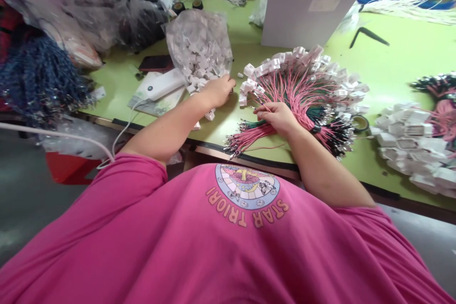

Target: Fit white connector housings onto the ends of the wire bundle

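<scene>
Nearest, a pink shirt (231,266) carries a round print (247,187) whose lettering, upside down here, appears to read "STAR TRIORI". Beyond it, on a green bench (402,66), pink wires (285,88) lie in front of the person, cinched by a black tie (315,129), probably to stop the strands scattering; their white connectors (347,83) fan outward, which seems to keep them from tangling. The right hand (278,116) rests over the bundle, thumb and finger appearing to pinch the wires. The left hand (220,91) curls beside loose white pieces (199,75); whether it grips one, I cannot tell. These spill from a clear bag (199,28), presumably placed for easy picking. Further left, a white device (167,84) with a cable (126,123) sits on a booklet (171,100). At the back, a pale box (302,19) bears labels (323,5) too blurred to read.
</scene>
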Demonstrator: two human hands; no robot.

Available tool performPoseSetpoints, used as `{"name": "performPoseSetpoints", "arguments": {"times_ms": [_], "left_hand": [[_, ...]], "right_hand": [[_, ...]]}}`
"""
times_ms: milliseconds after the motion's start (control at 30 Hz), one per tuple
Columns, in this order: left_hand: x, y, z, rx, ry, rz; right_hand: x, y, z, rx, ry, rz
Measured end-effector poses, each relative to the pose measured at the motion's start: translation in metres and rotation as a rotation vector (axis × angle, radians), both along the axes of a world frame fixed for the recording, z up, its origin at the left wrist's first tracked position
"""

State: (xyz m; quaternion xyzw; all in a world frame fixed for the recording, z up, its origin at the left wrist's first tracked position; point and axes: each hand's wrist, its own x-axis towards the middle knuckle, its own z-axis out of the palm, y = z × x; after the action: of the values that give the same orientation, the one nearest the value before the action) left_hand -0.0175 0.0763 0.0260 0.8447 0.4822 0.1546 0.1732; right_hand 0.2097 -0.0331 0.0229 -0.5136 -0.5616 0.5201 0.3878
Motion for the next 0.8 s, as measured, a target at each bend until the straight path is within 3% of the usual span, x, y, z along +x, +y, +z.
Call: {"name": "performPoseSetpoints", "arguments": {"times_ms": [100, 200, 267, 367, 533, 800], "left_hand": [[0.003, -0.019, 0.017, -0.102, -0.188, -0.015], [0.009, -0.045, 0.023, -0.397, -0.526, -0.009], [0.015, -0.061, 0.018, -0.574, -0.718, -0.040], [0.026, -0.076, 0.000, -0.698, -0.921, -0.053], [0.033, -0.077, -0.019, -0.828, -1.041, -0.004], [0.035, -0.079, -0.016, -0.967, -1.138, 0.103]], "right_hand": [[0.000, -0.001, 0.001, -0.008, 0.033, -0.028], [0.000, 0.000, -0.002, -0.007, 0.093, -0.064], [0.000, 0.001, -0.003, 0.007, 0.130, -0.082], [-0.002, 0.001, -0.004, 0.029, 0.136, -0.104], [-0.002, 0.001, -0.005, 0.063, 0.005, -0.097], [-0.001, 0.002, -0.007, 0.115, -0.112, -0.101]]}}
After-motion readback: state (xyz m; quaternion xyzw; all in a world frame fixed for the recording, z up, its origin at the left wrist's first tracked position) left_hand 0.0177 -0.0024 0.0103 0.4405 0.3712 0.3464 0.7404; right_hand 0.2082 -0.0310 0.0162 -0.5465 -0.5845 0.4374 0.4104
